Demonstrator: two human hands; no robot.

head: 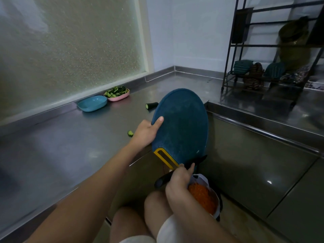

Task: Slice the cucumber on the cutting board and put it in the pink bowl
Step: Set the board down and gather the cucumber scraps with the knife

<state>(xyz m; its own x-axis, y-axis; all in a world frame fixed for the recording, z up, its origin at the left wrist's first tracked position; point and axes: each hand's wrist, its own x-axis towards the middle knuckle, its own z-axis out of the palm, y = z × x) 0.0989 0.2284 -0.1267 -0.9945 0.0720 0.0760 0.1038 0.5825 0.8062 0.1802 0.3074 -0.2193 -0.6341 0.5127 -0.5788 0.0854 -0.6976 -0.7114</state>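
My left hand grips the left rim of the blue oval cutting board, which is tilted up off the steel counter, its yellow handle end pointing down. My right hand is shut on a black-handled knife held against the board's lower end. The pink bowl stands far back by the wall, filled with cucumber slices. A cucumber stub lies on the counter behind the board. One small cucumber piece lies beside my left wrist.
A blue bowl sits left of the pink one. Below the board, on the floor, stands a bin with orange scraps. A black wire rack with cloths is at the back right. The steel counter edge runs under my left arm.
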